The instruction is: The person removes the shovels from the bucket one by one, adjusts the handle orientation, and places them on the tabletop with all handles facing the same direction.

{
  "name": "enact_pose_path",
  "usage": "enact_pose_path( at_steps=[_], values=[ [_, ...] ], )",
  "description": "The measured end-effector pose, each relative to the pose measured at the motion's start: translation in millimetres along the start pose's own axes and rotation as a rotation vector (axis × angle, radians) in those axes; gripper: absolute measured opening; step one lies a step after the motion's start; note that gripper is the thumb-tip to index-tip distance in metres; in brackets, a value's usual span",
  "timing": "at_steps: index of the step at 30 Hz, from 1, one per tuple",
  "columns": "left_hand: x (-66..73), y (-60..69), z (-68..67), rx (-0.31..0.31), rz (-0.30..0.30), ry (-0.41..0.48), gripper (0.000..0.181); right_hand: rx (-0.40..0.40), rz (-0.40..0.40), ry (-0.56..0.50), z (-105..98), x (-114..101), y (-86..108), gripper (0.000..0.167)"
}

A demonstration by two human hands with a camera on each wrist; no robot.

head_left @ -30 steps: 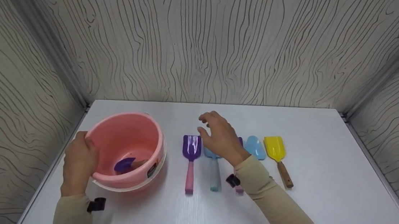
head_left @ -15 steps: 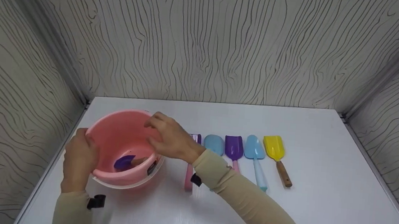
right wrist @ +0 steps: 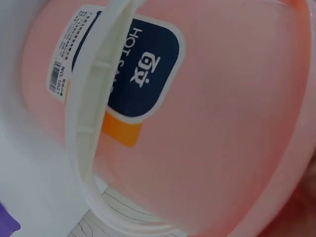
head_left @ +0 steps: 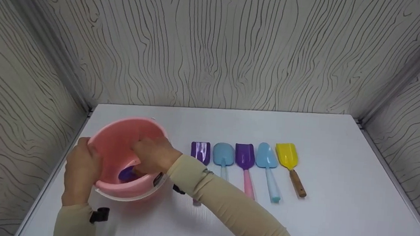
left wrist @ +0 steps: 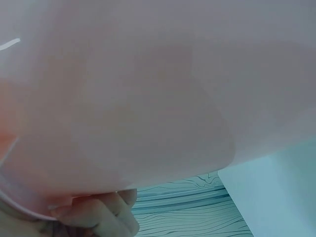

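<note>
A pink bucket [head_left: 117, 132] stands tilted toward me at the left of the table, its white handle [right wrist: 84, 118] hanging down outside. My left hand [head_left: 83, 171] grips its rim on the left side; in the left wrist view, curled fingers [left wrist: 106, 212] show at the bucket's edge. Inside lies a small shovel with a purple blade [head_left: 126, 174]. My right hand [head_left: 155, 153] reaches over the rim into the bucket, down at the shovel's handle end. That hand covers the handle, so whether its fingers close round it cannot be seen.
Right of the bucket lies a row of toy shovels: purple [head_left: 201, 152], light blue [head_left: 224, 154], purple with a pink handle [head_left: 245, 156], light blue [head_left: 267, 156] and yellow with a wooden handle [head_left: 287, 155]. Wood-patterned panels [head_left: 216, 46] enclose the white table [head_left: 340, 190].
My right hand has moved left from above the shovel row, over the bucket's rim and down inside. It now hides the small shovel's wooden handle. My left hand keeps its grip.
</note>
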State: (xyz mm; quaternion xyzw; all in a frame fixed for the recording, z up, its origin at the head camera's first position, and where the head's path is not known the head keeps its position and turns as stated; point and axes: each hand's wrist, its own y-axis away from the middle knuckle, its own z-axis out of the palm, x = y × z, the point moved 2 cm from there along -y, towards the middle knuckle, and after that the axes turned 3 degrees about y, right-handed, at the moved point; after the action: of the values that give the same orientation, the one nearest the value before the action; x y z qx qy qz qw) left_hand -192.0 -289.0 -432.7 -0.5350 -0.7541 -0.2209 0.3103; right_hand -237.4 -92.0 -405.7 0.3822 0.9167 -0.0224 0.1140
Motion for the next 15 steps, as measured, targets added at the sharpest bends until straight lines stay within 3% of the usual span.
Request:
enact_pose_path(
  at_steps=[9,12,14,15],
  values=[
    [3.7,1.2,1.2,-0.008,-0.006,0.010,0.050,-0.130,0.041,-0.111,6.4,-2.1,-4.6,0.025],
    [3.5,2.3,1.8,0.020,0.016,0.001,0.049,-0.198,0.041,-0.076,10.1,-1.6,-9.2,0.014],
    [3.4,3.2,2.3,0.033,0.027,0.001,0.049,-0.237,0.037,0.001,12.9,-1.8,-12.3,0.004],
    [3.3,3.4,2.6,0.037,0.032,-0.001,0.048,-0.234,0.030,0.048,23.6,2.9,-19.9,0.005]
  ],
)
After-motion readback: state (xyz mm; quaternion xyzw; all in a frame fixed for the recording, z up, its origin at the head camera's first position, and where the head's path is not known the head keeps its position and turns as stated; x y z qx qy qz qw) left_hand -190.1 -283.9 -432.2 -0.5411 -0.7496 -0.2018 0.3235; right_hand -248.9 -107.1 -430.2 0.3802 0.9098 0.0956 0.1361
